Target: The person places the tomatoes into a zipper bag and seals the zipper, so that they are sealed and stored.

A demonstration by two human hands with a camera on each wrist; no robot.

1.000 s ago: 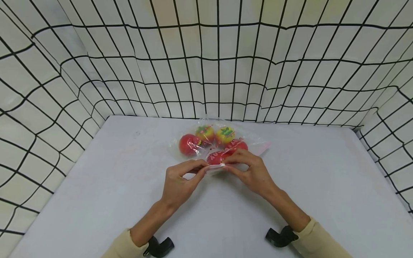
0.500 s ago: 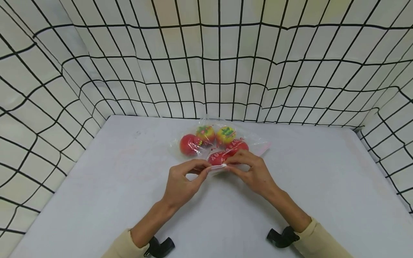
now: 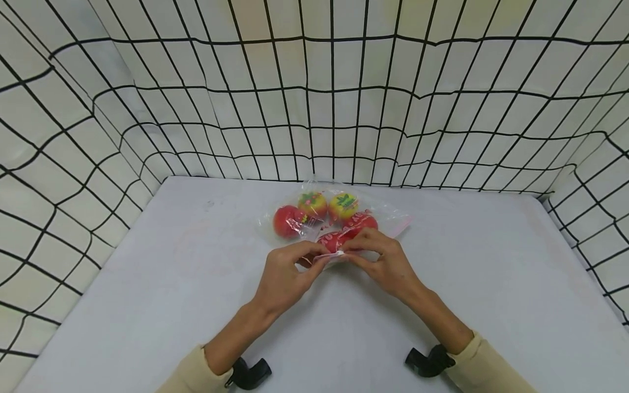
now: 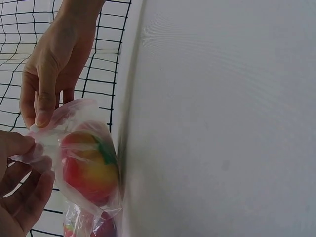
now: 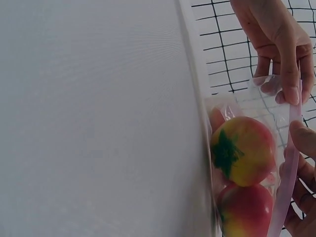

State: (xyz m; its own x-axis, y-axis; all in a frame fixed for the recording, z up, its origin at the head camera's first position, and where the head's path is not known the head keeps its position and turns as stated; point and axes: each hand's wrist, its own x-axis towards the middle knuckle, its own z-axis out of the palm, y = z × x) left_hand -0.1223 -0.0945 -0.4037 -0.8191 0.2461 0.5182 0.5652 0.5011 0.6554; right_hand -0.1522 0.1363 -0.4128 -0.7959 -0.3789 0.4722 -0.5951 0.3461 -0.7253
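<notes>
A clear zip bag [image 5: 264, 101] with a pink seal strip [image 5: 285, 197] holds round red and yellow fruits with green leaf marks, such as this one [image 5: 244, 150]. My left hand [image 3: 287, 275] pinches the strip's left part between thumb and fingers. Close beside it, my right hand [image 3: 385, 262] pinches the strip by a small white slider [image 3: 340, 252]. Behind the hands, more fruits show through clear plastic, including a plain red one [image 3: 286, 221] and a yellow-red one [image 3: 343, 206]. Red print covers part of the plastic. Whether this is one bag or two, I cannot tell.
A white-covered table [image 3: 172, 262] lies under the hands and bag. Black netting [image 3: 334, 109] over pale walls rises at the back and both sides. Dark curved devices sit at the left wrist [image 3: 250, 374] and right wrist [image 3: 427, 361].
My left hand has slid to the right along the strip, closer to my right hand. The right hand and the fruits have stayed nearly in place.
</notes>
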